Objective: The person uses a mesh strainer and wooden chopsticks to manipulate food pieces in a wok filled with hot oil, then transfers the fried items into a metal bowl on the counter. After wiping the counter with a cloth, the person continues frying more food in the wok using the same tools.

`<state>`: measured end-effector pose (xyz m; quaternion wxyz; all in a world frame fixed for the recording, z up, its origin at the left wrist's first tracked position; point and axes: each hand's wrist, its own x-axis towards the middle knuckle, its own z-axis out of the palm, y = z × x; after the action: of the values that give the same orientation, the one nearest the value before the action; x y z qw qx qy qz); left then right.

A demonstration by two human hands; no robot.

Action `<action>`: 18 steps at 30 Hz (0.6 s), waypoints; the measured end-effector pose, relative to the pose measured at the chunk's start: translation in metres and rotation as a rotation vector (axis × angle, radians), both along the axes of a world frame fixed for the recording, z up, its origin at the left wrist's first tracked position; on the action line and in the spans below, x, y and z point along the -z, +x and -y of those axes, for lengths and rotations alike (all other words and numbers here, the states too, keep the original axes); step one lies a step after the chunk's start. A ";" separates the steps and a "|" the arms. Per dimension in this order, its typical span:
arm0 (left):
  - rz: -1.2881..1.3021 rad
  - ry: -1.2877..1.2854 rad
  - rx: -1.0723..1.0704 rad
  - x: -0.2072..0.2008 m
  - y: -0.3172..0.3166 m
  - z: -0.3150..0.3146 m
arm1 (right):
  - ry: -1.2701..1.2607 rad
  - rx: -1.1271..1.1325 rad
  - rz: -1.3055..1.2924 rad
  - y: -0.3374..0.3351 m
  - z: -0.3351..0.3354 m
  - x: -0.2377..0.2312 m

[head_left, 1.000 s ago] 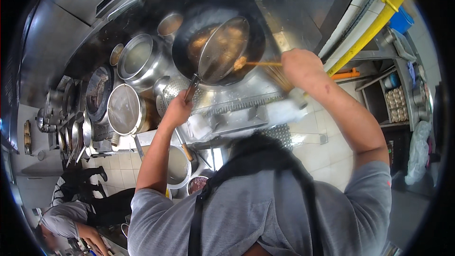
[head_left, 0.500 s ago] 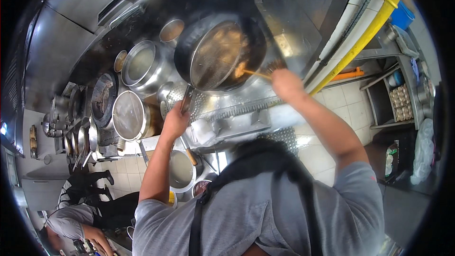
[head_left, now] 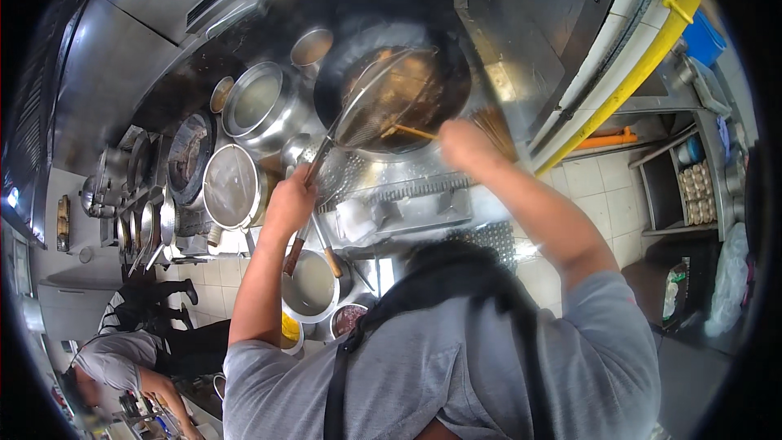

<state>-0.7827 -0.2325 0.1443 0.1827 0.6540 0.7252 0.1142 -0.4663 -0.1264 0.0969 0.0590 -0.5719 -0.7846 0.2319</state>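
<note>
My left hand [head_left: 292, 205] is closed round the handle of a large round mesh strainer [head_left: 364, 121], whose handle end sticks out below my fist. The strainer is tilted steeply over a dark wok [head_left: 329, 90]. Brownish liquid, with blurred golden pieces of food [head_left: 407, 69], fills the middle of the wok. My right hand [head_left: 466, 147] grips long wooden chopsticks [head_left: 414, 131], which point left to the strainer's lower rim. Whether the tips hold a morsel is too blurred to tell. A bamboo wok brush [head_left: 494, 132] stands just right of that hand.
Left of the wok stand a metal pot [head_left: 254, 103] and a second mesh strainer [head_left: 231, 186] on a container. A pot of cloudy liquid [head_left: 309, 289] sits below my left hand. Another person [head_left: 134, 371] is at the lower left. A yellow pipe [head_left: 623, 73] runs along the right.
The strainer has tipped from lying broad over the wok to a steeper slant. The golden piece seen at the chopstick tips is no longer visible there. The view has shifted slightly.
</note>
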 end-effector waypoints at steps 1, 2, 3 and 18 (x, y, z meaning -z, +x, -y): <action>-0.056 0.032 0.027 0.000 -0.003 0.000 | 0.009 0.007 0.003 0.004 0.007 -0.011; -0.055 0.031 0.017 0.000 -0.005 0.000 | 0.018 0.015 0.006 0.010 0.013 -0.020; -0.074 0.051 0.058 -0.001 -0.005 -0.002 | 0.062 0.013 0.033 0.019 0.020 -0.024; -0.186 0.150 0.097 0.012 -0.001 -0.017 | 0.194 0.096 0.198 0.079 0.030 -0.076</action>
<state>-0.7842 -0.2154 0.1322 0.0707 0.7080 0.6958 0.0979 -0.3873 -0.1566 0.1732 0.0475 -0.6205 -0.7771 0.0942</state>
